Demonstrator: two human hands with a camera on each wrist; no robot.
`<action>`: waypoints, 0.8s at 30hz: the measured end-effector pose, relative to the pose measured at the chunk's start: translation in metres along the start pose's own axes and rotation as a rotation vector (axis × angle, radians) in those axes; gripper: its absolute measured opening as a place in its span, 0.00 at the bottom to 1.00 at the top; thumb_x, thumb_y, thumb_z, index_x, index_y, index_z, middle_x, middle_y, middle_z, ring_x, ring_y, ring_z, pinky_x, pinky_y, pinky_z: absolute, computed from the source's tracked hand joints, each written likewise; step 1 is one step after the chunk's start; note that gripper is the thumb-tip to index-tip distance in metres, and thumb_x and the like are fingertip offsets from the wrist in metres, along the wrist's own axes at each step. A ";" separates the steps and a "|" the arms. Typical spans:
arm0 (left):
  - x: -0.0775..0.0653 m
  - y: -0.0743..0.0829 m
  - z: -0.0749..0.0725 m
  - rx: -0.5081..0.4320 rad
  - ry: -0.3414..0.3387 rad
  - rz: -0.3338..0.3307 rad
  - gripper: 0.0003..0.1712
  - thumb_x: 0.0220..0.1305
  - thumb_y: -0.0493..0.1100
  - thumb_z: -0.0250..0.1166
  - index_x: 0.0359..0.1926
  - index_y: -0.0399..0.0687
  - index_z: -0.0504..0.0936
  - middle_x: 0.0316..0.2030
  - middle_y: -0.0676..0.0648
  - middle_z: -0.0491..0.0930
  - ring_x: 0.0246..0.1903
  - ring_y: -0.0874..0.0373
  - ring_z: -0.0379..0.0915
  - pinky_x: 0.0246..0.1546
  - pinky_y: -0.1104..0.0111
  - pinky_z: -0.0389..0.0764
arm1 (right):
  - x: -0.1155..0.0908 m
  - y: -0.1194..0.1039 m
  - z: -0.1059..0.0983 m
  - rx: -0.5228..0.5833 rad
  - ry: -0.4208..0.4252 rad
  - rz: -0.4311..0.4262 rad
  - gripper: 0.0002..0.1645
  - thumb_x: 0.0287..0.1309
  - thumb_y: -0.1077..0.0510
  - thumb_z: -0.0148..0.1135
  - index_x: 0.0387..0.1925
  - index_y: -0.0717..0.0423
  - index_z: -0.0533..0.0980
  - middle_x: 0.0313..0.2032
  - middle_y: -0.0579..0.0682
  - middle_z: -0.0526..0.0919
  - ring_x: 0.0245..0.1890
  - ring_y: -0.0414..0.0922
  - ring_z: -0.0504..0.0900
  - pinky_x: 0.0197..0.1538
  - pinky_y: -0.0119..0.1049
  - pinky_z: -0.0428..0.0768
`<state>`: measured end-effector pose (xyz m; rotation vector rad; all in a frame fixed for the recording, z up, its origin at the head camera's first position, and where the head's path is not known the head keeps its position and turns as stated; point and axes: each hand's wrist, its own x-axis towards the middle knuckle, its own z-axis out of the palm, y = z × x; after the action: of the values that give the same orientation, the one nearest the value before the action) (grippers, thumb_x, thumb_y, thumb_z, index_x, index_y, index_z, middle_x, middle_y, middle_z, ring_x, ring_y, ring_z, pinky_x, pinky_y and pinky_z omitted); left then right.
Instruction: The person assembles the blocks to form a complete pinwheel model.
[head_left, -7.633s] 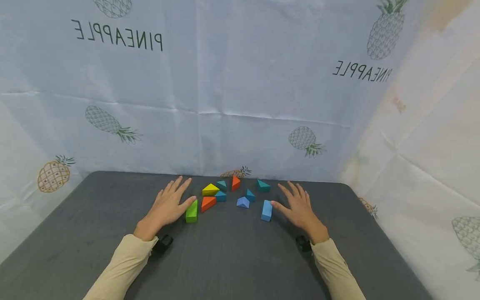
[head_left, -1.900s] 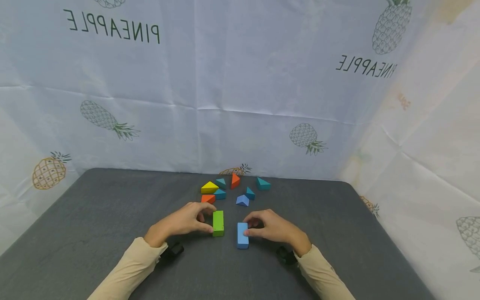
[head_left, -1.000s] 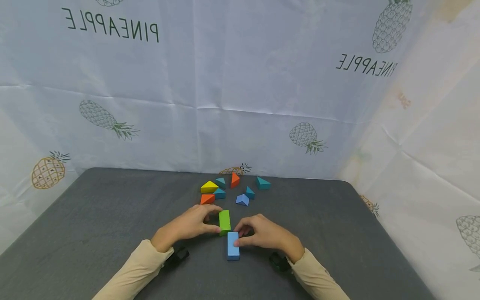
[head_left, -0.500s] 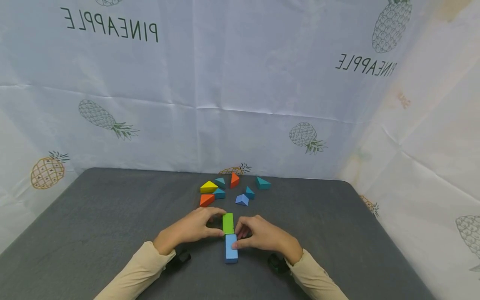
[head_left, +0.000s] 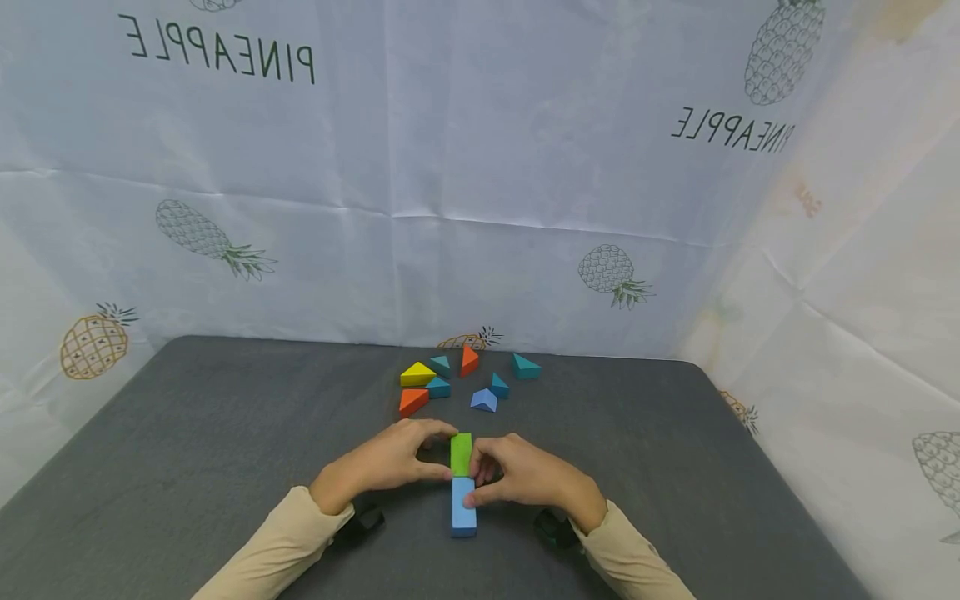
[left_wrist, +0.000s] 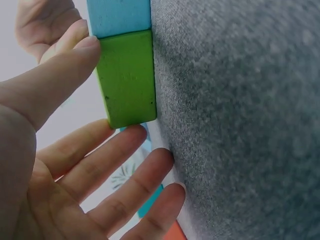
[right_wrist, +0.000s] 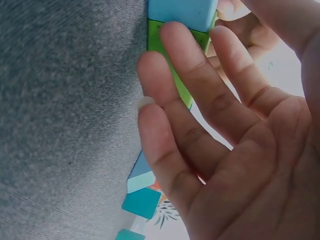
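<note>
One green block point(head_left: 461, 454) butted against a blue block point(head_left: 462, 510)
On my feed, left hand point(head_left: 386, 457) pinches green, right hand point(head_left: 528, 473) grips blue, both on the counter point(head_left: 225, 450), some colorful triangular blocks point(head_left: 417, 376) farther back.

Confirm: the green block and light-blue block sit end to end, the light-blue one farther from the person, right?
Not quite: they do sit end to end, but the head view shows the light-blue block nearer the person, the green block farther.

Blue block point(left_wrist: 120, 17) partly outside wrist views
</note>
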<state>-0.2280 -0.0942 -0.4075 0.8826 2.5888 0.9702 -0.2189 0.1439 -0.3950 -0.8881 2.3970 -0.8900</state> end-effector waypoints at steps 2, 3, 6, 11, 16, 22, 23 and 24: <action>0.000 0.001 0.001 -0.001 -0.003 0.002 0.34 0.60 0.54 0.72 0.62 0.44 0.76 0.58 0.44 0.79 0.49 0.51 0.79 0.50 0.53 0.81 | -0.001 -0.001 0.000 -0.004 -0.009 0.002 0.15 0.54 0.50 0.75 0.36 0.48 0.77 0.34 0.39 0.81 0.33 0.30 0.78 0.41 0.25 0.79; 0.000 0.001 0.001 -0.002 -0.005 0.002 0.34 0.59 0.54 0.72 0.62 0.44 0.77 0.58 0.44 0.79 0.49 0.51 0.79 0.50 0.53 0.81 | -0.001 -0.001 -0.001 -0.007 -0.012 0.000 0.15 0.54 0.50 0.75 0.36 0.48 0.77 0.34 0.39 0.81 0.32 0.30 0.78 0.41 0.25 0.79; 0.000 0.003 0.002 0.004 -0.008 -0.002 0.33 0.59 0.54 0.72 0.62 0.44 0.77 0.58 0.45 0.80 0.49 0.52 0.79 0.50 0.53 0.81 | -0.002 -0.002 -0.001 -0.008 -0.020 -0.004 0.15 0.54 0.50 0.75 0.36 0.48 0.77 0.33 0.39 0.81 0.32 0.30 0.78 0.41 0.25 0.78; -0.001 0.005 0.003 0.028 -0.011 0.003 0.34 0.60 0.54 0.71 0.63 0.45 0.76 0.59 0.45 0.79 0.49 0.52 0.79 0.51 0.53 0.81 | -0.003 0.000 -0.001 -0.005 -0.024 -0.005 0.15 0.53 0.50 0.75 0.36 0.48 0.77 0.33 0.39 0.81 0.32 0.30 0.78 0.40 0.25 0.78; -0.004 0.006 0.003 0.064 -0.002 0.001 0.35 0.62 0.55 0.70 0.65 0.44 0.75 0.60 0.45 0.78 0.53 0.50 0.78 0.54 0.52 0.79 | -0.002 0.000 -0.001 0.003 -0.023 -0.026 0.15 0.53 0.51 0.75 0.37 0.49 0.77 0.34 0.40 0.81 0.32 0.30 0.78 0.41 0.25 0.79; -0.012 0.006 0.007 0.117 -0.013 0.022 0.38 0.63 0.59 0.67 0.69 0.46 0.71 0.65 0.46 0.75 0.64 0.50 0.71 0.62 0.50 0.73 | -0.003 -0.002 -0.001 0.005 -0.023 -0.058 0.17 0.53 0.51 0.75 0.42 0.48 0.77 0.32 0.40 0.82 0.31 0.30 0.78 0.39 0.26 0.79; -0.013 0.007 0.007 0.121 -0.019 0.026 0.39 0.63 0.60 0.67 0.70 0.47 0.71 0.66 0.46 0.73 0.65 0.49 0.70 0.63 0.49 0.72 | -0.003 -0.002 -0.002 0.004 -0.022 -0.061 0.17 0.53 0.51 0.75 0.42 0.48 0.77 0.32 0.40 0.82 0.31 0.30 0.78 0.39 0.26 0.79; -0.015 0.007 0.008 0.124 -0.024 0.029 0.40 0.63 0.61 0.66 0.70 0.48 0.70 0.67 0.46 0.72 0.66 0.48 0.69 0.64 0.48 0.72 | -0.003 -0.001 -0.002 0.004 -0.021 -0.061 0.17 0.53 0.51 0.75 0.42 0.48 0.78 0.32 0.40 0.82 0.31 0.30 0.78 0.39 0.26 0.79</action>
<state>-0.2091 -0.0949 -0.4087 0.9582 2.6463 0.8079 -0.2170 0.1462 -0.3923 -0.9693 2.3611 -0.9035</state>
